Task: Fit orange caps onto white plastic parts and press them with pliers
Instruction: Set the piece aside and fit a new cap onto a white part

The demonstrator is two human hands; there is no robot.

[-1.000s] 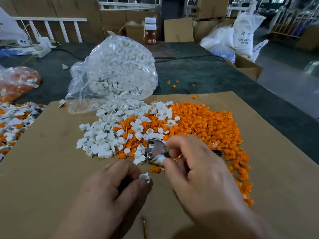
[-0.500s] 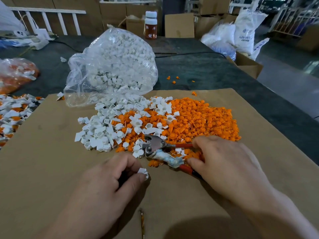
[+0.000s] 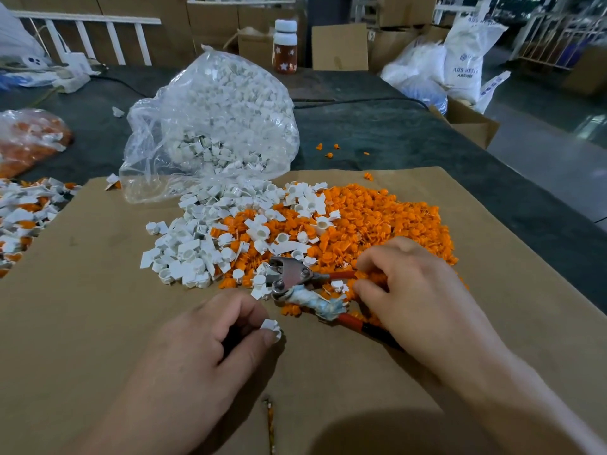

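Observation:
My left hand pinches one white plastic part between thumb and fingers, low over the cardboard. The pliers, with metal jaws, red handles and a taped lower handle, lie on the cardboard at the near edge of the piles. My right hand lies over the ends of the handles. Its curled fingertips dip into the orange caps beside the upper handle; whether they pinch a cap is hidden. Loose white parts are heaped to the left of the caps and partly mixed in.
A clear bag of white parts slumps behind the piles on the brown cardboard sheet. Assembled white-and-orange pieces lie at the left edge beside an orange-filled bag. A bottle, boxes and sacks stand at the back.
My right hand has laid the pliers down on the cardboard and moved right to the orange caps. My left hand still holds the white part in about the same place.

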